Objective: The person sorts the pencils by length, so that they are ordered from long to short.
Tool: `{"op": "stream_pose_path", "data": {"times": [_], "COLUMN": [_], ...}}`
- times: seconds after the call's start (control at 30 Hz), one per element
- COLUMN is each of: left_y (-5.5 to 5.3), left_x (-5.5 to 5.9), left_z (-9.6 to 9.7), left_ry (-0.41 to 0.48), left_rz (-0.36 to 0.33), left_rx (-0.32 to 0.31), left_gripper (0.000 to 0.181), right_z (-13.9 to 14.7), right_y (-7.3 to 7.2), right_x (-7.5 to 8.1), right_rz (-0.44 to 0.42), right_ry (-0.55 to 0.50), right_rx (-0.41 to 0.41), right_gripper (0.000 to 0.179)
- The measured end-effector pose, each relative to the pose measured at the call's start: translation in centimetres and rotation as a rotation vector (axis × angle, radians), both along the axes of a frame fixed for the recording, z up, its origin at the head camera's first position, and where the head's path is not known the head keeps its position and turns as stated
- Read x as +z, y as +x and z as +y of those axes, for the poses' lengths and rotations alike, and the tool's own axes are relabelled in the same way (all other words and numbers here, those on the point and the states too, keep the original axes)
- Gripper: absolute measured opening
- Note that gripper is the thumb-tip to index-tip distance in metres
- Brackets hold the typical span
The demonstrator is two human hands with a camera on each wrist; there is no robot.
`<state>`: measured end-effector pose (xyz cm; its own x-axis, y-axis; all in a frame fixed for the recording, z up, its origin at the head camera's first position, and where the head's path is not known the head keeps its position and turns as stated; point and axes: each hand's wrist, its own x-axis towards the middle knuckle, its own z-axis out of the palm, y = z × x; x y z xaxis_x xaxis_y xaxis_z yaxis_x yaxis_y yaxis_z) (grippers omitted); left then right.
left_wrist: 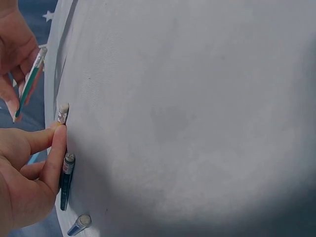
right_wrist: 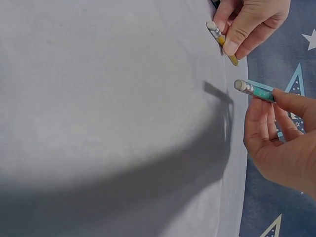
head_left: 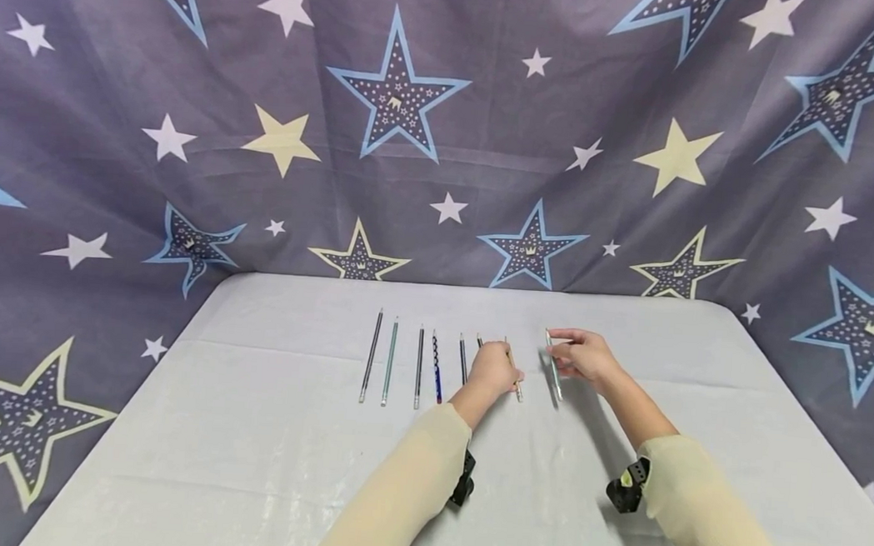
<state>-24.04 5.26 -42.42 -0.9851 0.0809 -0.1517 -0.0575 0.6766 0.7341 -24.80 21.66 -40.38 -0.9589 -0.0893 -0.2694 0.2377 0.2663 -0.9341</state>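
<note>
My left hand [head_left: 493, 368] pinches a yellow pencil [head_left: 518, 391] between thumb and fingers, at the right end of a row of pencils. In the right wrist view, the yellow pencil's [right_wrist: 233, 59] white eraser points toward the table's near side. My right hand [head_left: 585, 356] holds a green pencil [head_left: 554, 370] above the table, its shadow falling beside it. Thumb and fingers grip that green pencil [right_wrist: 261, 92] past its eraser end. Under the left hand a dark pencil [head_left: 480, 340] is mostly hidden, only its tip showing.
Left of my hands lie a black pencil [head_left: 371, 355], a teal pencil [head_left: 390, 360], another black pencil [head_left: 420, 365], a blue patterned pencil [head_left: 436, 369] and a dark pencil [head_left: 463, 358], roughly parallel. The white-covered table [head_left: 246, 445] meets a star-print curtain [head_left: 443, 173] behind.
</note>
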Motion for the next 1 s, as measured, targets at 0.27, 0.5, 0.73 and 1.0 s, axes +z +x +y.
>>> {"op": "stream_pose_path", "data": {"times": [0.27,0.5,0.73,1.0], "left_y": [0.1,0.2,0.2,0.2], "left_x": [0.4,0.6,0.4,0.1], "left_z": [0.1,0.0,-0.1,-0.1], "left_ry": [-0.013,-0.007,-0.013,-0.014], "left_rz": [0.01,0.001,0.003,0.003], "left_rx": [-0.017,-0.009,-0.018,-0.011], "left_gripper": [0.051,0.049,0.052,0.053], "right_z": [-0.3,-0.3,-0.8,-0.9], "right_y": [-0.3,-0.7,-1.0,-1.5], "right_x": [-0.3,-1.0,-1.1,-2.0], "right_rz": [0.013,0.046,-0.015,-0.022], "right_ry": [0.026,-0.03,0.031,0.064], "right_rx": [-0.01,0.007,-0.057,-0.066], "right_gripper": [0.051,0.048,0.049,0.047]}}
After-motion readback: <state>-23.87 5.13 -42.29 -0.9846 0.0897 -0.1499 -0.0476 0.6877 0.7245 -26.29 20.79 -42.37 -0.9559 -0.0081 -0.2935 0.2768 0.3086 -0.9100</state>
